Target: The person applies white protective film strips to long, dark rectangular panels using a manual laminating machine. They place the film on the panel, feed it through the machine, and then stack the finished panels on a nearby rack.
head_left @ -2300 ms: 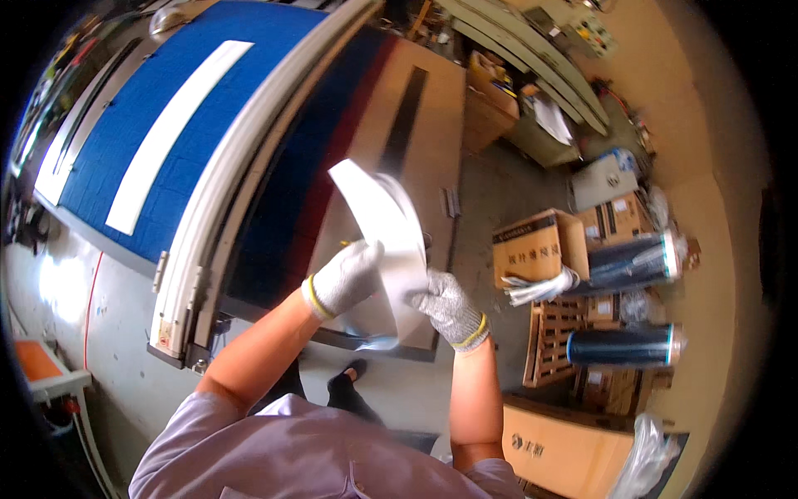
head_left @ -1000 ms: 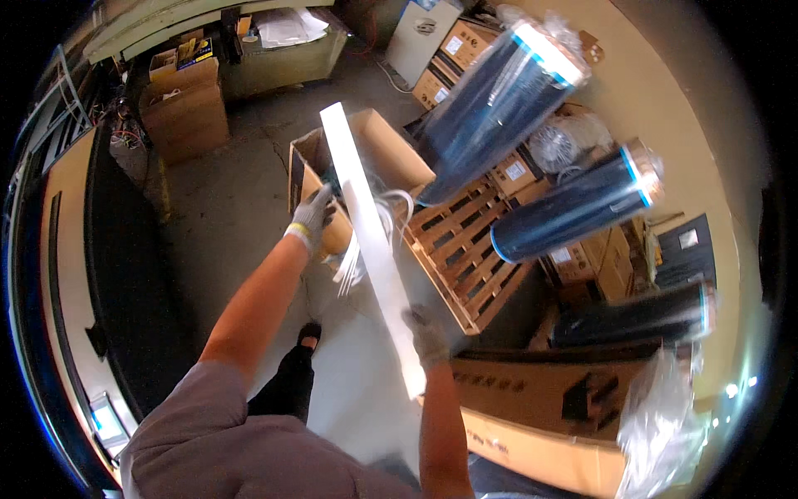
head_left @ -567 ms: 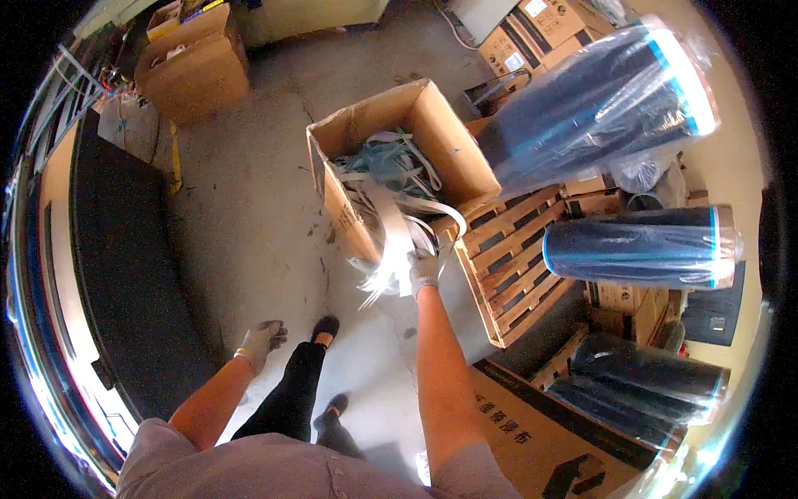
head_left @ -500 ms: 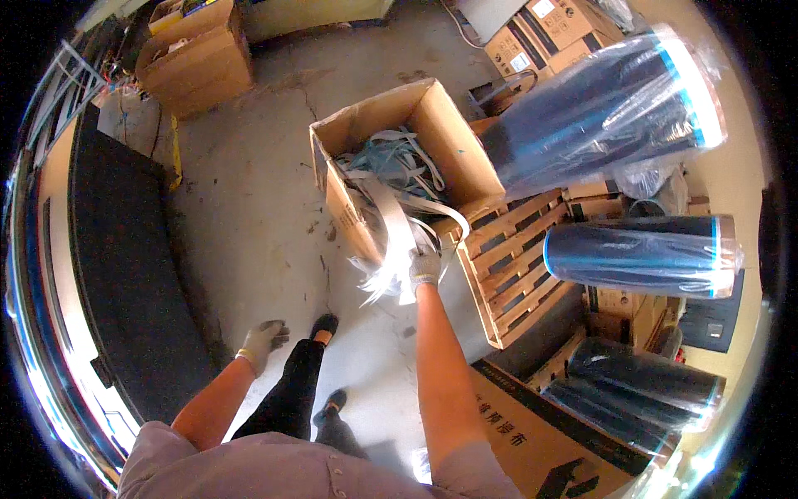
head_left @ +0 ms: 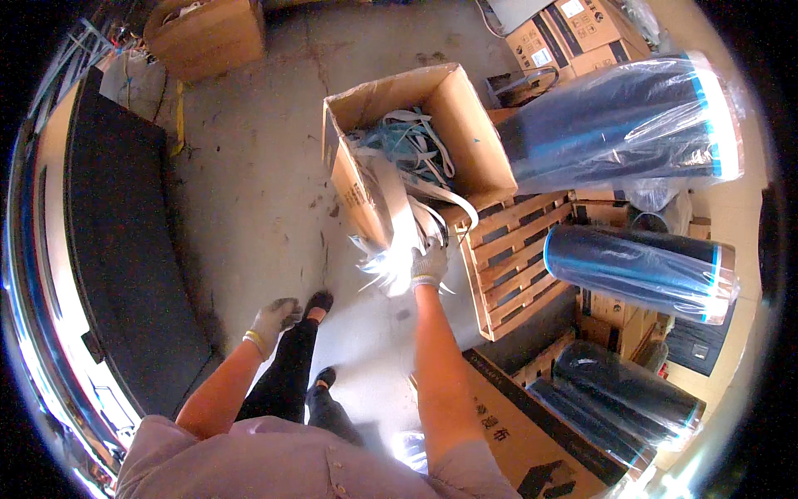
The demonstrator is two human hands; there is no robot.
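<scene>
My right hand, in a grey knit glove, is closed on a bundle of white strips against the near side of an open cardboard box. The strips hang over the box's rim, and their frayed ends glare in bright light. Inside the box lies a tangle of white and bluish-green strips. My left hand, gloved as well, hovers beside my leg with nothing in it, its fingers loosely bent.
A wooden pallet lies right of the box. Plastic-wrapped dark rolls and another wrapped roll are along the right. A long printed carton lies near right. A black-sided bench runs along the left; another cardboard box stands far left.
My left hand has shifted up and to the right, its fingers more bent. The right hand keeps its hold on the strips. The view has shifted, and my feet appear farther forward.
</scene>
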